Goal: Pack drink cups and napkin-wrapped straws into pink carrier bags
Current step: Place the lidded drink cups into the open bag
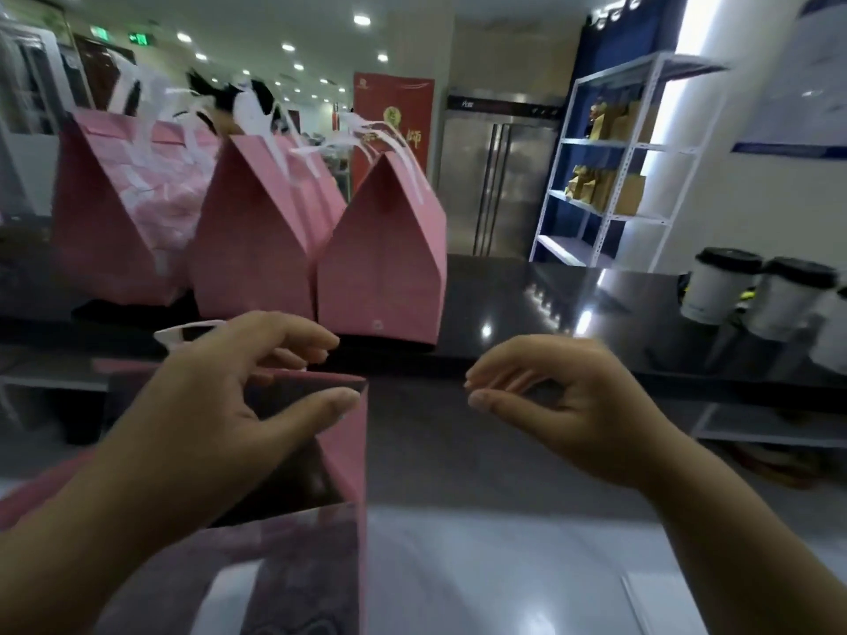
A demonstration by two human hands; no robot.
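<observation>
- now, by my reading, i'm at the opening step: my left grip is at the mouth of the open pink bag, which stands just under and in front of it.
- left grip: fingers curled over the far rim, thumb laid along the near right corner, so it is clamped on the rim and holding the mouth apart. the wrist is bent down, with the forearm coming in from low on the left.
- right grip: it hovers just to the right of the bag, apart from it, palm turned inward, fingers loosely curled toward the thumb. i see nothing held in it.
- the cups, white with dark lids, stand on the bench well off to the right of my right grip, and beyond it.
- three closed pink bags stand in a row beyond my left grip.
- i see no wrapped straw near either grip.
- the next move, i judge, needs the right grip to reach out right for a cup and bring it upright over the mouth, while the left keeps the rim wide. the paper is thin, so the rim could fold in.
</observation>
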